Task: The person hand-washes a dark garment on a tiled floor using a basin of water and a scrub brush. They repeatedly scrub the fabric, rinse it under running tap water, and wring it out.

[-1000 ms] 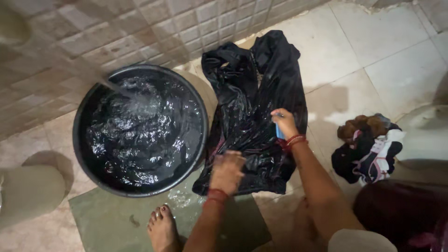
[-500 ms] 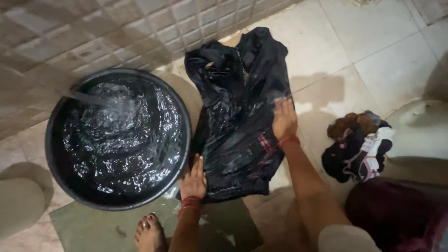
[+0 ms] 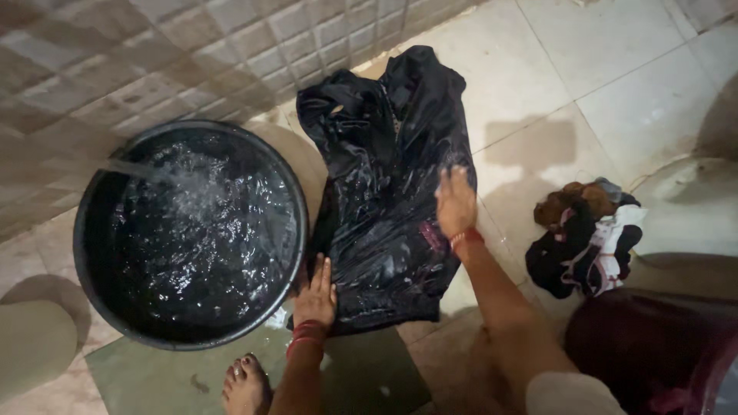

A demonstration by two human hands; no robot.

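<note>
Beside the black tub [image 3: 92, 261], both hands press flat and open-fingered on the wet black garment [image 3: 384, 192]: left hand [image 3: 315, 296] at its near corner, right hand [image 3: 455, 204] mid-cloth.

Dim, warm indoor light – the pale tiled floor [image 3: 553, 84] at upper right is brightest, the frame edges fall dark. Wet glare glints on the black soaked garment [image 3: 392, 207] and the round black water-filled tub [image 3: 192, 230]. The right hand [image 3: 455, 201] is motion-blurred; soft shadows fall on the floor.
</note>
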